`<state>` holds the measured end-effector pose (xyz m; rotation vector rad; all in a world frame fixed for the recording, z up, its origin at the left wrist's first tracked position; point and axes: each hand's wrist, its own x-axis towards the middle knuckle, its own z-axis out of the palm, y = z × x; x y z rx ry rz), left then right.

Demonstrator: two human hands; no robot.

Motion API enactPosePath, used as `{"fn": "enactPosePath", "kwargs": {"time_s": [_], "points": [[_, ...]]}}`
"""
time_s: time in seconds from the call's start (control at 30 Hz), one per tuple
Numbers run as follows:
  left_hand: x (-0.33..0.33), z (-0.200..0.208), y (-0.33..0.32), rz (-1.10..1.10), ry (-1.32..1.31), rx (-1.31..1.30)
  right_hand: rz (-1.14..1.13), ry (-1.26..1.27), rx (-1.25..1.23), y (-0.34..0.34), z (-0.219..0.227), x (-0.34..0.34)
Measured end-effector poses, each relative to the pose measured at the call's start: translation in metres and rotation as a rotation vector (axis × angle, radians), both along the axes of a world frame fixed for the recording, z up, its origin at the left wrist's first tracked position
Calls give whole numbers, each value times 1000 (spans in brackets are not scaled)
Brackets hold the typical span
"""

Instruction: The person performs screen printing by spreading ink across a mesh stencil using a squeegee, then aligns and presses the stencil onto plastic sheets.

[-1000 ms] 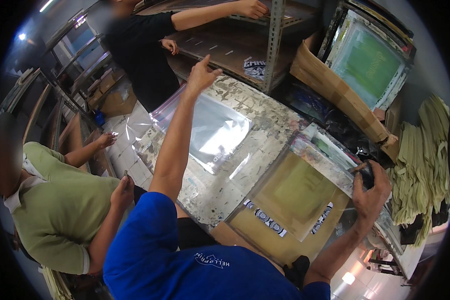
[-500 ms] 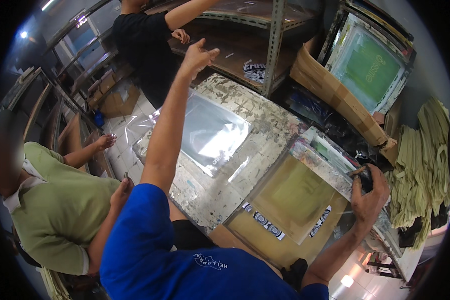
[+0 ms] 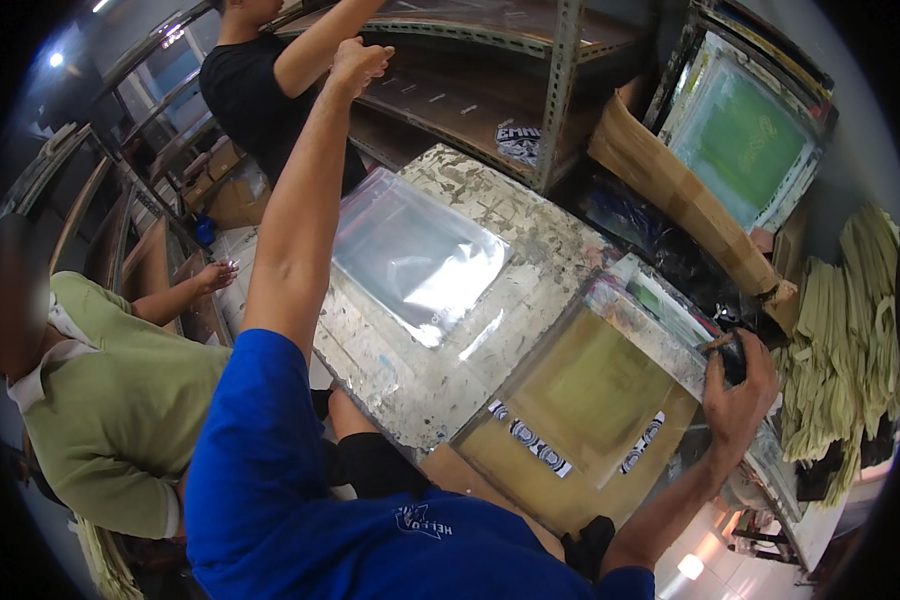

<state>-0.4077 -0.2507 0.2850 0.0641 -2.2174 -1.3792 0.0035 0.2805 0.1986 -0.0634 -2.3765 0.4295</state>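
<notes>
My left hand (image 3: 358, 66) is stretched far out over the back left side of the table, its fingers curled together; whether anything is between them is too small to see. Below that arm, a stack of clear plastic sheets (image 3: 420, 260) lies on the paint-stained table (image 3: 410, 400). At the right, my right hand (image 3: 742, 388) is closed round a dark grip (image 3: 732, 358) at the edge of a printing screen (image 3: 610, 380). The screen's yellowish mesh lies low over the board, with black-and-white printed strips (image 3: 538, 447) along its near part.
A person in a black shirt (image 3: 270, 110) stands beyond, an arm raised near my left hand. Another in a green shirt (image 3: 135, 400) is at the left. Metal shelving (image 3: 560, 90), a cardboard piece (image 3: 680, 200), a green screen (image 3: 745, 140) and hanging yellowish cloth strips (image 3: 840, 330) border the table.
My left hand has swung up and leftward, and its fingers have drawn together. Clear film beside that arm no longer shows. The black-shirted person has shifted left. My right hand stays put.
</notes>
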Motion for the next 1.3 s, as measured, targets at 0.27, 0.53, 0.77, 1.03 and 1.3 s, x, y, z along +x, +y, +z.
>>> {"fn": "enactPosePath", "kwargs": {"time_s": [0.27, 0.53, 0.77, 1.03, 1.3], "points": [[71, -45, 38, 32, 198, -152, 4, -3, 17, 5, -4, 0], [269, -209, 197, -356, 245, -129, -4, -2, 3, 8, -4, -8], [369, -364, 256, -1069, -11, -481, -25, -69, -13, 19, -6, -7], [382, -402, 256, -1134, -99, -522, -35, 63, -76, -2, -5, -6], [379, -403, 261, -1129, -8, -473, -75, 84, -17, -8, -2, -5]]}}
